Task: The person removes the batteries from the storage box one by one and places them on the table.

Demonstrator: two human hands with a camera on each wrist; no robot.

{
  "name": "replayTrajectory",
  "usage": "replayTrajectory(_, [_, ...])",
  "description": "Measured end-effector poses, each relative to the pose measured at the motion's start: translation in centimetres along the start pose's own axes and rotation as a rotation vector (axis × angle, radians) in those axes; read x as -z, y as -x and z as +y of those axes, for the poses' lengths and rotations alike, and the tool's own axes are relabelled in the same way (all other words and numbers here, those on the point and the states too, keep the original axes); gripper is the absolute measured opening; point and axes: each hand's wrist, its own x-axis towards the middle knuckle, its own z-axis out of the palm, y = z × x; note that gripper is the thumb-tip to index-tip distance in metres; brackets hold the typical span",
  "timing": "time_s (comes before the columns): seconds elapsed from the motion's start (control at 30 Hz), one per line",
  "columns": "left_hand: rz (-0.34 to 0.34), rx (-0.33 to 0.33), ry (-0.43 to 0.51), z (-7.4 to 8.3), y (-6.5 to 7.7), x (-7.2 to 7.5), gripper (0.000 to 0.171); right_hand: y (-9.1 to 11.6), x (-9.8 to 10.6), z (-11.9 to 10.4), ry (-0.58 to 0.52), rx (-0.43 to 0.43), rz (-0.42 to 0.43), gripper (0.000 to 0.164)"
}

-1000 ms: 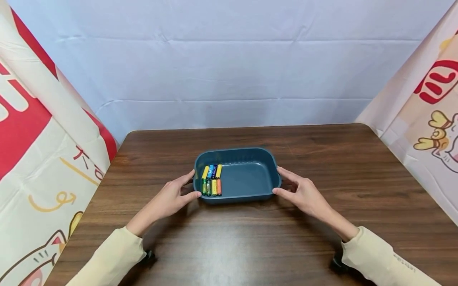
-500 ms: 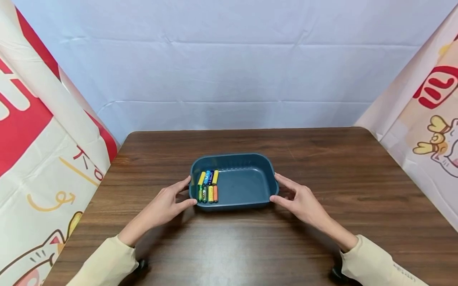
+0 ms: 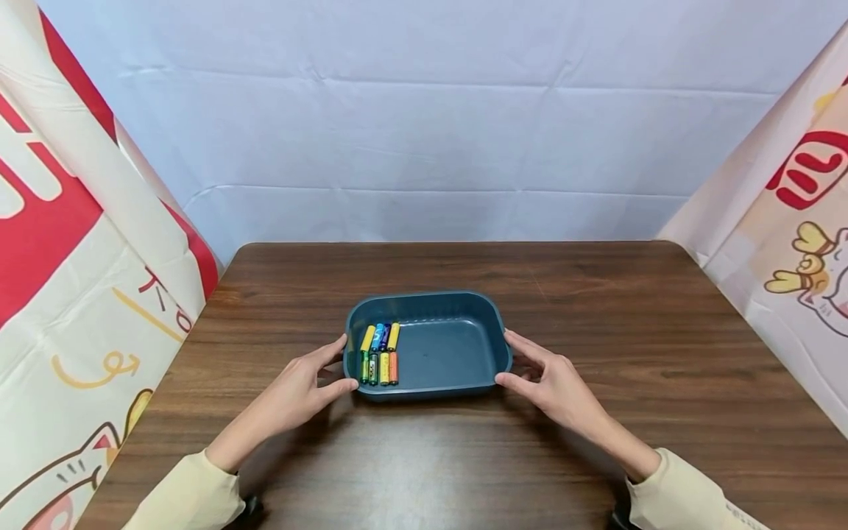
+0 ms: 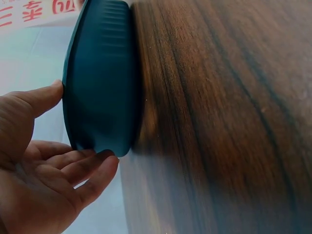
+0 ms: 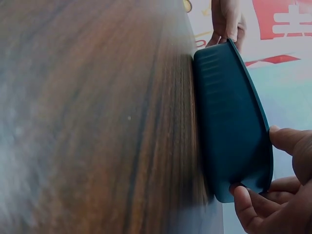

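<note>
A dark blue plastic tray (image 3: 440, 357) lies at mid-table in the head view. Several batteries (image 3: 380, 355) in yellow, blue, green and orange are lined up in two rows at its left end. My left hand (image 3: 291, 394) holds that end, thumb at the near corner of the rim and fingers against the end wall. At the opposite end my right hand (image 3: 563, 386) grips the tray in the same way. Both wrist views show the tray's outer side (image 4: 100, 83) close to the tabletop; from there the batteries are hidden.
The brown wooden table (image 3: 596, 294) has rounded far corners. Behind it hangs a pale cloth (image 3: 424, 132). Printed cloths, the left one (image 3: 59, 294) red and white, border both sides.
The tray has come nearer to me and a little to the left, with both hands on its ends. The batteries keep their rows. The head view has also shifted slightly.
</note>
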Motion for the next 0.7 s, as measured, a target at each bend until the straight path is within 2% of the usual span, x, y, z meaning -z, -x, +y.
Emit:
replayTrajectory(0.43, [-0.009,0.01,0.012,-0.16,0.76,0.35,0.076,0.35,-0.63,-0.46,-0.001,0.027,0.011,0.069])
replayTrajectory(0.7, [-0.008,0.002,0.008,-0.31,0.79,0.35,0.078,0.31,-0.68,-0.6,0.041,0.044,0.017,0.069])
